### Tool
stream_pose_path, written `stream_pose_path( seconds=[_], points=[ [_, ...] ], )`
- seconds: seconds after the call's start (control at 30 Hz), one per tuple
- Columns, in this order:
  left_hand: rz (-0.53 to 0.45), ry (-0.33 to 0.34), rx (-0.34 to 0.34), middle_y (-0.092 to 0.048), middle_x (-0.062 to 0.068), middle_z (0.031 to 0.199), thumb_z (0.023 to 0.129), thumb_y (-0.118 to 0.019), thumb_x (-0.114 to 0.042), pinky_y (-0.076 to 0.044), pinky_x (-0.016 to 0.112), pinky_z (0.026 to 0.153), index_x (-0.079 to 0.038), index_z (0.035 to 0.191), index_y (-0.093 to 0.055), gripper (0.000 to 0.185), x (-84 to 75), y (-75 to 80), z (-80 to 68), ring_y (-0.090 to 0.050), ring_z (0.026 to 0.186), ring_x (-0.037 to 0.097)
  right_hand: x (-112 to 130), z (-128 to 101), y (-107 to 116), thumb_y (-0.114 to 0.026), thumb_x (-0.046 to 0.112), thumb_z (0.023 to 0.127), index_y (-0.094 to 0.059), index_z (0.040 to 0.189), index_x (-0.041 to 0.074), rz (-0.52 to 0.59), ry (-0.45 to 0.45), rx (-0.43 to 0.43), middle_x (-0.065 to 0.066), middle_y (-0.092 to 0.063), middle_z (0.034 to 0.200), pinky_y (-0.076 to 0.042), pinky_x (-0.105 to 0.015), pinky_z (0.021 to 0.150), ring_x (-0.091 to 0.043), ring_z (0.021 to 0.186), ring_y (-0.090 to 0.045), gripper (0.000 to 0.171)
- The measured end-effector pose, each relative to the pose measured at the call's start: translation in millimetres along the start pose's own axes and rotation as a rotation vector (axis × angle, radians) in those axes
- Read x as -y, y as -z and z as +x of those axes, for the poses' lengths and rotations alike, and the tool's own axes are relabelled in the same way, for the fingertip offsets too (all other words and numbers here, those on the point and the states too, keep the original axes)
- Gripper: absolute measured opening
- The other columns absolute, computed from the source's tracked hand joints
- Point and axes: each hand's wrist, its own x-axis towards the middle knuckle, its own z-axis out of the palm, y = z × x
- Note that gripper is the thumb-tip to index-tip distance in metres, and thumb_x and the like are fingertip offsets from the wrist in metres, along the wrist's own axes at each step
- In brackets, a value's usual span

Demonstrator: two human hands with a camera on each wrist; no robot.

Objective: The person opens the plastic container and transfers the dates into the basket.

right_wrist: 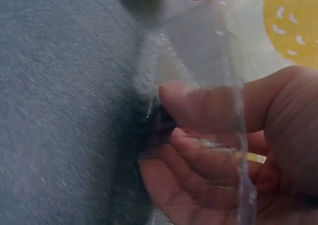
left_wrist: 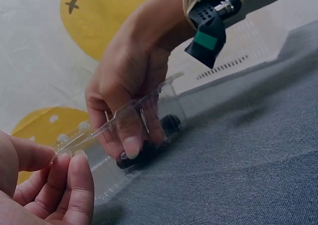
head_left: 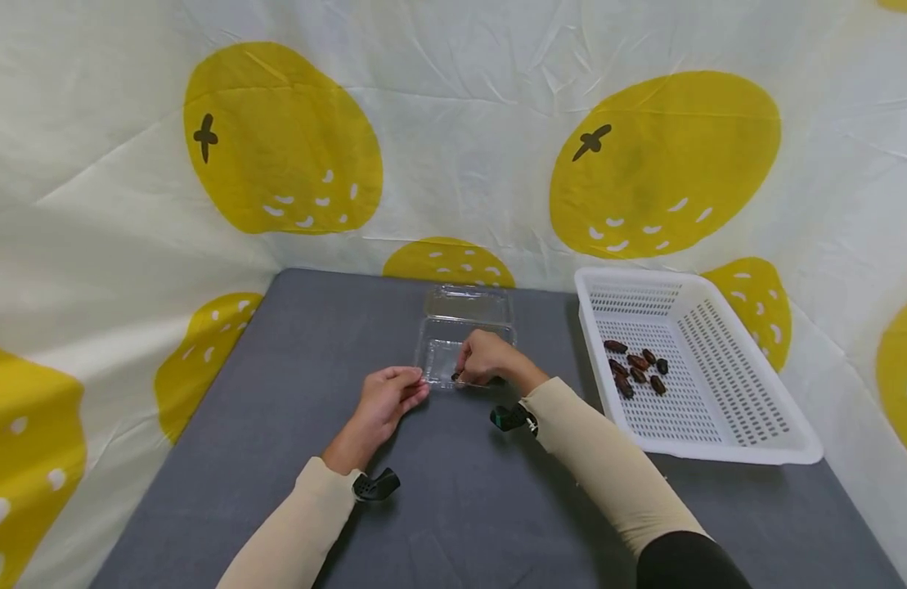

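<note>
A clear plastic box is seen lying open on the grey desk, its lid folded back toward the printed cloth. From the head view, the right hand is reached into the near tray of the box, and the left hand is set at the box's near left corner. Only in the left wrist view is it made plain that a dark date is pinched by the right hand's fingertips inside the box, low against its floor, while the thin rim of the box is pinched between the left hand's thumb and fingertips. In the right wrist view the date is shown only as a dark blur behind the clear wall, so the grip there is curled round it. To the right of the box, well apart, a white basket is shown in the head view alone, with several more dates lying in it.
</note>
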Motion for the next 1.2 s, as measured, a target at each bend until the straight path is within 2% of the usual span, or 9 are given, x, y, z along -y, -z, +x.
stream_pose_path(
  seconds=[0.07,0.17,0.3,0.43,0.53,0.83,0.9,1.07,1.2],
  points=[
    [-0.001,-0.003,-0.002,-0.073,0.006,0.080,0.098,-0.066,0.003,-0.064,0.024,0.068,0.011,0.112,-0.066,0.016,-0.3,-0.4,-0.3,-0.070,0.070,0.011,-0.1,0.8,-2.7,-0.086,0.007,0.078,-0.078,0.079,0.008,-0.047,0.041,0.001,0.002,-0.071,0.066,-0.057,-0.023,0.055,-0.008,0.054,-0.063,0.008],
    [-0.003,-0.006,-0.007,-0.073,0.005,0.079,0.098,-0.066,0.004,-0.064,0.024,0.068,0.012,0.112,-0.065,0.017,-0.5,-0.5,-1.0,-0.070,0.069,0.011,-1.8,2.1,-3.4,-0.084,0.008,0.077,-0.080,0.077,0.009,-0.091,0.104,-0.005,0.005,-0.070,0.063,-0.053,-0.021,0.054,-0.006,0.053,-0.060,0.004],
    [0.005,-0.002,-0.005,-0.073,0.005,0.079,0.098,-0.065,0.003,-0.064,0.024,0.068,0.012,0.114,-0.064,0.018,-0.4,-0.9,-2.0,-0.070,0.069,0.011,-3.3,-0.5,0.7,-0.084,0.006,0.079,-0.081,0.083,0.005,0.025,0.111,0.015,0.001,-0.074,0.070,-0.060,-0.025,0.060,-0.008,0.058,-0.066,0.005],
    [0.008,-0.003,-0.004,-0.073,0.005,0.080,0.098,-0.066,0.003,-0.064,0.024,0.068,0.011,0.112,-0.066,0.016,-0.2,-0.8,-3.3,-0.070,0.069,0.012,0.2,-7.4,8.5,-0.084,0.001,0.081,-0.079,0.091,-0.002,0.238,0.072,0.046,-0.007,-0.078,0.082,-0.067,-0.039,0.071,-0.016,0.066,-0.074,0.011],
    [0.006,-0.007,-0.004,-0.073,0.006,0.080,0.098,-0.066,0.003,-0.064,0.025,0.068,0.009,0.109,-0.067,0.013,-0.5,-0.8,-4.2,-0.070,0.069,0.012,3.2,-13.5,16.2,-0.083,0.001,0.083,-0.078,0.096,-0.003,0.315,0.059,0.040,-0.010,-0.079,0.089,-0.067,-0.046,0.078,-0.020,0.070,-0.075,0.014],
    [0.006,-0.007,0.003,-0.074,0.006,0.080,0.098,-0.066,0.003,-0.064,0.025,0.069,0.011,0.110,-0.067,0.014,1.0,1.0,-3.7,-0.071,0.070,0.012,1.5,-40.6,40.8,-0.081,0.003,0.086,-0.077,0.105,-0.005,0.418,0.058,-0.005,-0.013,-0.078,0.101,-0.062,-0.057,0.093,-0.019,0.079,-0.075,0.021],
    [0.001,-0.004,0.006,-0.074,0.006,0.081,0.098,-0.066,0.003,-0.064,0.025,0.069,0.010,0.109,-0.068,0.013,1.5,1.6,-3.7,-0.072,0.070,0.012,-0.4,-48.7,46.6,-0.080,0.002,0.086,-0.076,0.105,-0.006,0.434,0.054,-0.020,-0.013,-0.078,0.101,-0.063,-0.055,0.092,-0.018,0.079,-0.075,0.021],
    [-0.008,-0.004,0.007,-0.073,0.004,0.080,0.098,-0.065,0.004,-0.064,0.026,0.070,0.006,0.104,-0.068,0.007,1.2,2.6,-3.3,-0.072,0.073,0.012,-7.0,-65.6,61.3,-0.079,0.003,0.088,-0.075,0.107,-0.008,0.443,0.050,-0.063,-0.011,-0.078,0.097,-0.063,-0.055,0.091,-0.030,0.084,-0.077,0.023],
    [-0.011,-0.007,0.012,-0.074,0.005,0.081,0.098,-0.066,0.004,-0.065,0.026,0.070,0.006,0.104,-0.069,0.007,0.9,2.3,-1.9,-0.073,0.074,0.012,-16.2,-79.2,73.2,-0.080,0.006,0.089,-0.075,0.110,-0.008,0.412,0.042,-0.105,-0.006,-0.079,0.094,-0.063,-0.055,0.092,-0.028,0.083,-0.077,0.026]
  ],
)
